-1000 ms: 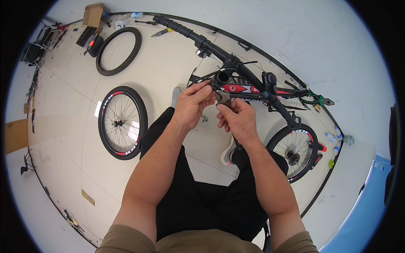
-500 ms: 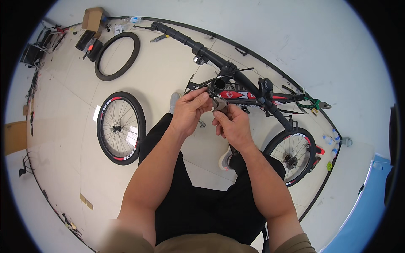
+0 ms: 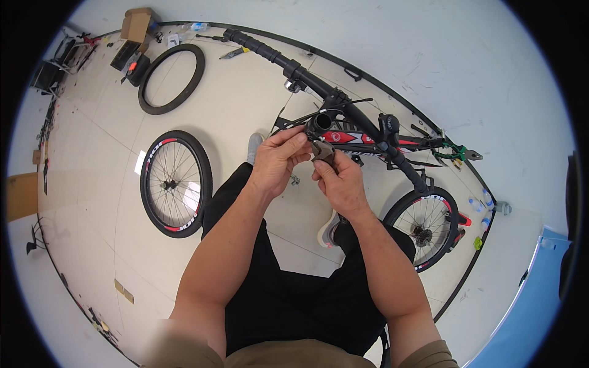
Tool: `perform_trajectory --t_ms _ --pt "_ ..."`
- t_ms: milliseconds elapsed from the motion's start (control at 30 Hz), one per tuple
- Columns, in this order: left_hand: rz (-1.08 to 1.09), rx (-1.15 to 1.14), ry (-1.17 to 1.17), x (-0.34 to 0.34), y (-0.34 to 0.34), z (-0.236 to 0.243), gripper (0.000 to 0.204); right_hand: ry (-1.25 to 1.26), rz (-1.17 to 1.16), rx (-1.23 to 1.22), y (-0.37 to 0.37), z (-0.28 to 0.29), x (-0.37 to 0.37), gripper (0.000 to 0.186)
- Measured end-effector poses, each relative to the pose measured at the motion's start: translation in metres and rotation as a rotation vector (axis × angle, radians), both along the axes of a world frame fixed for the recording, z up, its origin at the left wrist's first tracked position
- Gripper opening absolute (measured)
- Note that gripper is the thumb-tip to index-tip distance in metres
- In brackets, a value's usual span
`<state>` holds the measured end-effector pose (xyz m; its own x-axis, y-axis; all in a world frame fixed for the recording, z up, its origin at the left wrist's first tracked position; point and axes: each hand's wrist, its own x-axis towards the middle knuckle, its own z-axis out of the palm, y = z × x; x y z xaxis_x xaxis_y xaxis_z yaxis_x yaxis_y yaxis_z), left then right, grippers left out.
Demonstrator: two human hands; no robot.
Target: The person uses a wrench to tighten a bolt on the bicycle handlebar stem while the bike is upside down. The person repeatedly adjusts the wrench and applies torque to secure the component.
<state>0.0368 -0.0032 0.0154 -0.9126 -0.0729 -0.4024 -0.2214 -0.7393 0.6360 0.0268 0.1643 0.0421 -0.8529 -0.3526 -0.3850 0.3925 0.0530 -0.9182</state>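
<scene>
Two bare hands meet over one small brownish-grey metal part (image 3: 323,151), held just below the open end of the black tube (image 3: 320,121) on the one black-and-red bicycle frame (image 3: 368,138) lying on the pale floor. The left hand (image 3: 277,161) has its fingers curled together, fingertips pinching the part's left edge. The right hand (image 3: 342,181) pinches the part from below between thumb and bent fingers, tightly closed. One spoked wheel with red rim marks (image 3: 176,183) lies loose on the floor to the left; a second spoked wheel (image 3: 426,227) sits at the frame's right end. One bare black rubber tyre (image 3: 171,78) lies farther off, near one cardboard box (image 3: 136,25)
</scene>
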Motion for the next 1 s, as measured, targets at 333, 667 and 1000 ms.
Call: perform_trajectory --t_ms 333,667,1000 --pt "-0.003 -0.012 -0.004 0.000 0.000 0.001 0.032 -0.030 0.006 0.017 0.000 0.005 -0.001 0.011" --pt "-0.004 -0.029 -0.034 0.001 0.000 0.003 0.033 0.012 -0.004 0.036 -0.001 0.004 0.000 0.011" --pt "0.004 -0.009 -0.021 0.002 -0.001 0.000 0.030 -0.014 0.069 0.054 0.004 0.004 -0.007 0.012"
